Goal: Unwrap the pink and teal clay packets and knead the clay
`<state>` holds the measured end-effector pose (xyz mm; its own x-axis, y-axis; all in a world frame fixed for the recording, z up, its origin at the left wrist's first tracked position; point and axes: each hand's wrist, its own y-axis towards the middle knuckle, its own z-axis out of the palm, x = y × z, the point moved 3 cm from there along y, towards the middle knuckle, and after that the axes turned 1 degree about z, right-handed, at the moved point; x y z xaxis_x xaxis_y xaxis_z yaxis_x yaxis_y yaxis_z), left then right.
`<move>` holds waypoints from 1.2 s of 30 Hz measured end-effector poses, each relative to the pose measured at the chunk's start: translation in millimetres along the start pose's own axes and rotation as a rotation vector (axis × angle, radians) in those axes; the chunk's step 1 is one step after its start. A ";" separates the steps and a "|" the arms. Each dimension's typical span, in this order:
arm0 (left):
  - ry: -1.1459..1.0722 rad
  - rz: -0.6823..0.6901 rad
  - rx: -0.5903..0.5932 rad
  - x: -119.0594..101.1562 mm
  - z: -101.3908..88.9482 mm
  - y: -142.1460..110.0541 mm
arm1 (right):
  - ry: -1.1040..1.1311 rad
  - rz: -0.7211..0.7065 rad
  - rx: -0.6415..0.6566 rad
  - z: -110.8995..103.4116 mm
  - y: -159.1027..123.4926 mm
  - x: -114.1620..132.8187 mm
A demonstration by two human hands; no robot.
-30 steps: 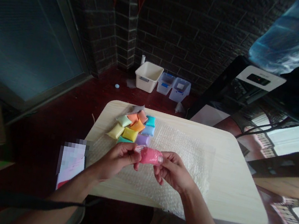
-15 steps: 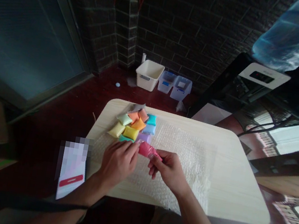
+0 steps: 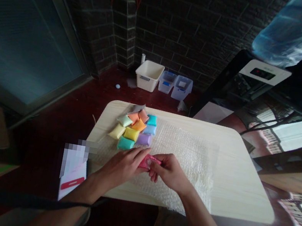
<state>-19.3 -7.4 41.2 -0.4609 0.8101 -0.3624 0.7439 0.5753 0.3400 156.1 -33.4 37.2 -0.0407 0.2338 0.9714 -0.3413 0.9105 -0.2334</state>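
Both hands hold a pink clay packet [image 3: 145, 162] in clear wrap, low over the table's near half. My left hand [image 3: 127, 161] has its fingers closed over the packet's left end and hides part of it. My right hand [image 3: 168, 170] pinches the right end between thumb and fingers. Just beyond the left hand lie several pillow-shaped packets, among them a green packet [image 3: 126, 143], a purple packet [image 3: 144, 140], a yellow packet [image 3: 131, 133] and a turquoise packet [image 3: 152, 120]. Bubble wrap [image 3: 183, 161] spreads flat under the hands and to the right.
The pale wooden table [image 3: 245, 176] has rounded corners. A phone [image 3: 73, 169] with a partly blurred screen is at its left edge. On the floor by the brick wall stand a cream basket [image 3: 148, 76] and two clear bins [image 3: 181, 88]. A water dispenser [image 3: 263, 74] stands at right.
My left hand has moved right and over the pink clay packet, covering more of it. The green packet, partly hidden before, now shows fully. My view has shifted slightly.
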 end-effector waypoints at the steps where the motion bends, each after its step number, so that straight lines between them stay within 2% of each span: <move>1: -0.008 0.003 -0.001 0.5 2.7 -1.4 | -0.013 0.009 0.019 -0.4 -0.7 0.5; 4: -0.051 0.014 -0.013 2.5 6.7 -4.4 | -0.044 0.044 0.073 -1.7 -2.3 1.7; 7: -0.146 0.007 -0.003 6.5 7.1 -4.8 | -0.107 0.033 0.074 -1.9 -3.5 1.3; 12: -0.256 -0.064 -0.018 9.7 5.7 -1.6 | -0.188 -0.045 -0.108 -1.4 -5.4 -1.8; 17: -0.237 -0.070 -0.079 1.8 0.2 4.0 | -0.023 -0.080 -0.226 -0.2 -4.6 -0.5; 21: -0.343 -0.091 -0.110 -0.3 -6.1 6.9 | 0.074 -0.109 -0.250 5.6 -4.8 5.0; 25: -0.503 -0.188 -0.095 -0.9 -7.5 7.8 | 0.135 -0.141 -0.253 9.7 -6.6 10.5; 30: -0.640 -0.360 -0.002 -5.7 -0.4 7.7 | 0.157 -0.180 -0.261 6.6 -7.7 12.3; 33: -0.696 -0.442 -0.010 -6.7 3.8 6.7 | 0.146 -0.184 -0.234 3.5 -8.3 12.0; 36: -0.903 -0.469 -0.011 -8.3 7.4 6.4 | 0.103 -0.205 -0.207 0.0 -9.9 13.9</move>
<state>-7.1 -11.2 39.9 -0.1645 0.1171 -0.9794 0.5752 0.8180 0.0012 159.0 -39.2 53.0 0.1085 0.0614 0.9922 -0.1332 0.9900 -0.0467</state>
